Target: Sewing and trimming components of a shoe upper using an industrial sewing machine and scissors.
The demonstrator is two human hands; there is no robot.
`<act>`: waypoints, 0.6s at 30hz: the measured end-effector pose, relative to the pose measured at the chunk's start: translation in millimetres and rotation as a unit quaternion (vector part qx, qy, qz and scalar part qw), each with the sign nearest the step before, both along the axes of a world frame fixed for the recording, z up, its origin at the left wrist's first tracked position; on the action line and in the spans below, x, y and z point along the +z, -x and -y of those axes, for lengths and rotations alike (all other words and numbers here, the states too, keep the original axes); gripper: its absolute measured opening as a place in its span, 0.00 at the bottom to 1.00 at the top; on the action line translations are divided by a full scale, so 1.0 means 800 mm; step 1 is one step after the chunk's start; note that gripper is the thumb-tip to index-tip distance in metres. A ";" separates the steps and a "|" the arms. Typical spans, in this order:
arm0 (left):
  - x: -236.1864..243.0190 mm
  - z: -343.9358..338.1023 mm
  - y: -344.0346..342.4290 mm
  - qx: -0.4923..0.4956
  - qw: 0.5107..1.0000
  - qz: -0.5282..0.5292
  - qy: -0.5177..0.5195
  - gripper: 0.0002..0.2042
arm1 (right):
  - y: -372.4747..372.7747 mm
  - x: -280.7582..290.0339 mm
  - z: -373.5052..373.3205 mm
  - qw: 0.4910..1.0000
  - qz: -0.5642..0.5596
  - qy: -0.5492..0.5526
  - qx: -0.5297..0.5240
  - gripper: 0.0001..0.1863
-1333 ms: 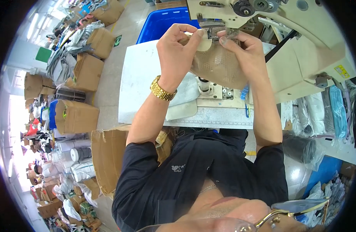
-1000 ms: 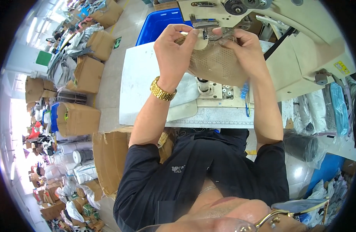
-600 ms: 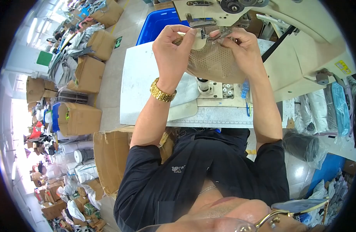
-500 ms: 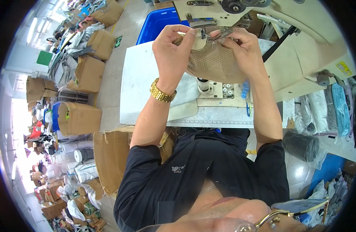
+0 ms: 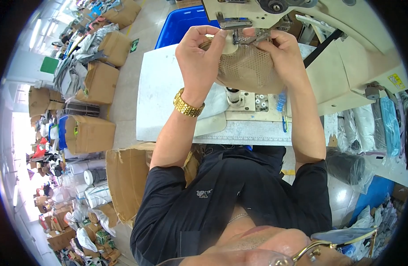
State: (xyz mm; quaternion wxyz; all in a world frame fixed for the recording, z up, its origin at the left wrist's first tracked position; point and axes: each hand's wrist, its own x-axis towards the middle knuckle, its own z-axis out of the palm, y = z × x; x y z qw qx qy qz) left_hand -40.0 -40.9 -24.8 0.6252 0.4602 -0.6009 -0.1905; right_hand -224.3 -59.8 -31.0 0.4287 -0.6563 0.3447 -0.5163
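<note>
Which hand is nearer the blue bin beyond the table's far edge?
Left. The left hand is just this side of the blue bin; the right hand is farther off to the right, across the tan mesh piece.

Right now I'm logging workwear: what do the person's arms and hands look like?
The left hand and right hand are ungloved. The sleeves are short and dark. A gold linked band circles the left wrist; the right has none.
</note>
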 end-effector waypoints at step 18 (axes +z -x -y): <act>0.019 0.027 -0.050 -0.262 0.956 0.107 -0.077 0.06 | -0.008 -0.021 -0.043 0.997 0.045 0.041 -0.041 0.15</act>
